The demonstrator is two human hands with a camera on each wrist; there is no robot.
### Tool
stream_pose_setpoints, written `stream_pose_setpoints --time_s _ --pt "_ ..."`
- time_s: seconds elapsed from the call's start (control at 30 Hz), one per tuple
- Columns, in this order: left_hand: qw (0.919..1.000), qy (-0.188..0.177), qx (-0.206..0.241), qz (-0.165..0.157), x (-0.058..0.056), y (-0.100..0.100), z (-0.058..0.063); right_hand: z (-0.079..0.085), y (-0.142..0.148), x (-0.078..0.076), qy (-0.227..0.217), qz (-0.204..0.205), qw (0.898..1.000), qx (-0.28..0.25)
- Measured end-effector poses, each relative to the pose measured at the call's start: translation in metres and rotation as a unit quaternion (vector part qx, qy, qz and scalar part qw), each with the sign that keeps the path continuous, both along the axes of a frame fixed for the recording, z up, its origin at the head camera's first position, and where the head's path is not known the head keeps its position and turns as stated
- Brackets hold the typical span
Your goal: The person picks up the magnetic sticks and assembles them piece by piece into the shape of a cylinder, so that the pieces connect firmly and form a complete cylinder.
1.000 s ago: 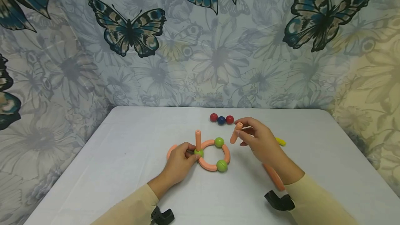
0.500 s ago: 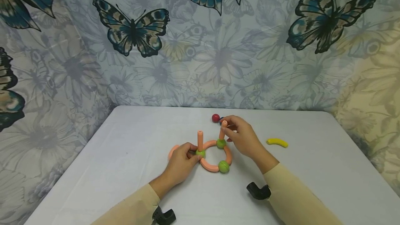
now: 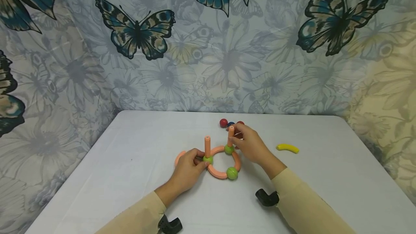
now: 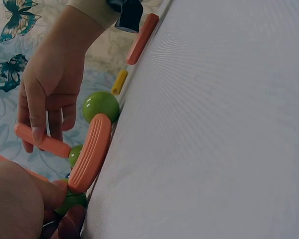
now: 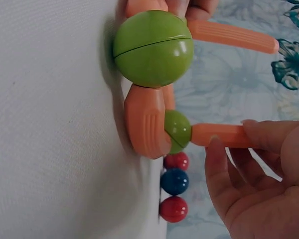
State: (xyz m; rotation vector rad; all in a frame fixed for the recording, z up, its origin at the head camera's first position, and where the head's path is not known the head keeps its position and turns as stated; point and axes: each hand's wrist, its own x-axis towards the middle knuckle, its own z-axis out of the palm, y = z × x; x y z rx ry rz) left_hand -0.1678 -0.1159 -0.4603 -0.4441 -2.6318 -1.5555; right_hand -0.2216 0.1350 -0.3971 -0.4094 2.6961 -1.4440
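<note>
Orange rod pinched by right hand

Near the far edge of the white table sit a red ball and a second red ball, with a blue ball between them. On the table's right half lies a curved yellow piece. Behind the table rises a pale blue-grey floral backdrop, yellowish beyond the table's right side, bearing large dark-and-teal butterflies, some above the table's far edge, others beyond its left side.
</note>
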Motion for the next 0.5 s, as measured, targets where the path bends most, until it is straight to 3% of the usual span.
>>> stream_pose_setpoints --time_s 0.5 --pt "1.0000 0.001 0.000 0.000 0.0012 -0.0008 0.0016 0.0047 0.0009 0.0014 0.006 -0.011 1.000 0.012"
